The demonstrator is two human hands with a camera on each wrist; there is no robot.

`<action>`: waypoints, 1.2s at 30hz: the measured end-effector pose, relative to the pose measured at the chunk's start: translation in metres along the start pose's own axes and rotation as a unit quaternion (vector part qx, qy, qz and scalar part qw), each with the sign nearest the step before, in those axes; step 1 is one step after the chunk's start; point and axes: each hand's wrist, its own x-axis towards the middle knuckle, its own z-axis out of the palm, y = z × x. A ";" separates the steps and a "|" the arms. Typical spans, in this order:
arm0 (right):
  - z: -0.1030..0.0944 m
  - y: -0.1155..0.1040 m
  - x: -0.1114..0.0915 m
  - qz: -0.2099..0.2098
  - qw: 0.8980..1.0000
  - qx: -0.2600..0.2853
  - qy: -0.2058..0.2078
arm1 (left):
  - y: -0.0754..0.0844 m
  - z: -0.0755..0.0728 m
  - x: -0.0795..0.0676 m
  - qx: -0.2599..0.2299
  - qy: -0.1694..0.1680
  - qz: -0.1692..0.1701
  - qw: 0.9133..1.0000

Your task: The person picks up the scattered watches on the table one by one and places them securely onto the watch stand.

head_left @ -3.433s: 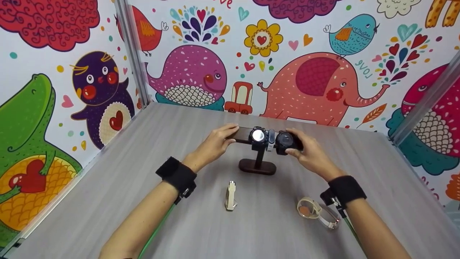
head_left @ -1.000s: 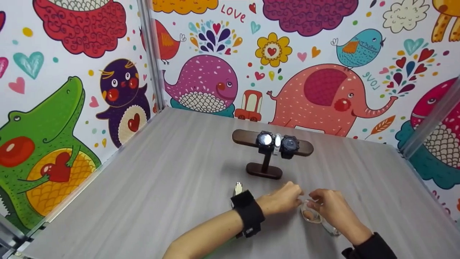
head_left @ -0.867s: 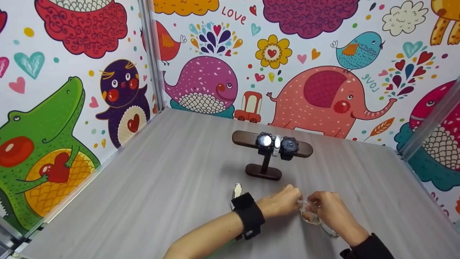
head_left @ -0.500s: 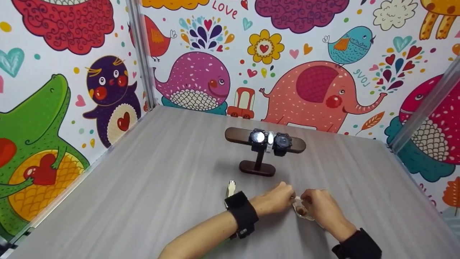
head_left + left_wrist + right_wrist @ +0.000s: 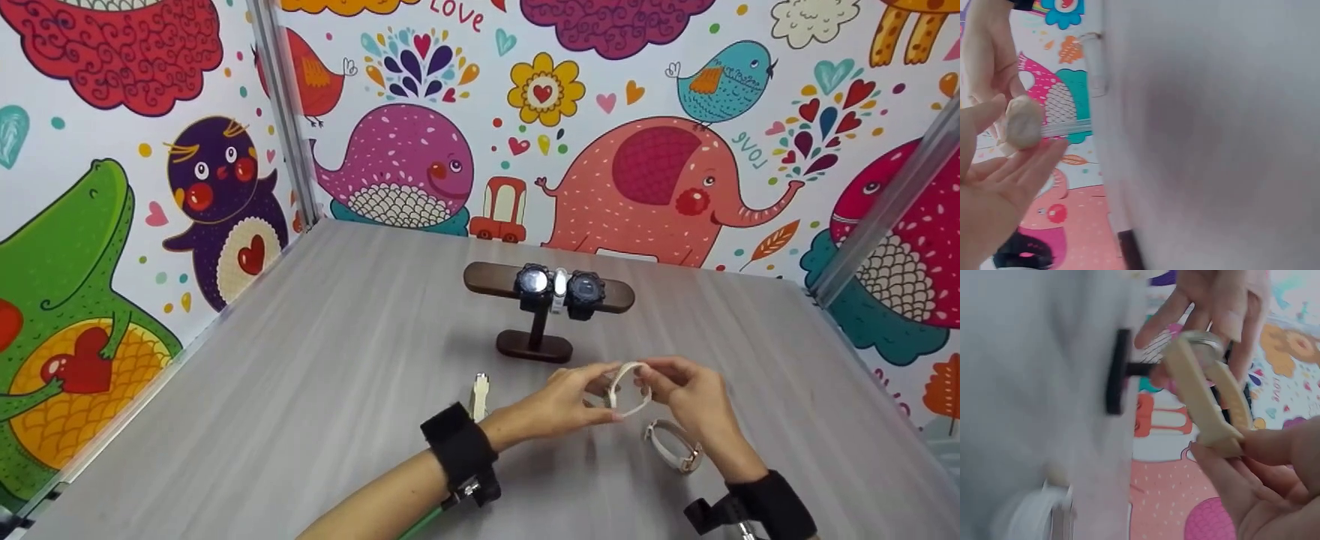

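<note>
I see the cream watch point(image 5: 1197, 391) low and right of centre in the head view, the left hand point(image 5: 559, 405) pinching its case point(image 5: 1203, 343) and the right hand point(image 5: 697, 397) its strap point(image 5: 1221, 436); I'd guess it light and pliant, best taken by the case's edges.

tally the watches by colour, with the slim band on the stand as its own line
Black watches: 2
Pale watches: 3
Slim band: 1
Total: 6
</note>
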 end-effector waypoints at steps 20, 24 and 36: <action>0.004 -0.032 -0.015 0.071 0.967 0.229 -0.083 | 0.042 -0.024 -0.027 -0.005 0.120 0.241 0.963; 0.003 -0.032 -0.019 0.055 0.979 0.171 -0.093 | 0.042 -0.028 -0.029 -0.006 0.122 0.244 0.962; -0.005 -0.043 -0.033 -0.265 0.953 0.108 -0.097 | 0.048 -0.041 -0.037 0.054 0.099 0.263 0.958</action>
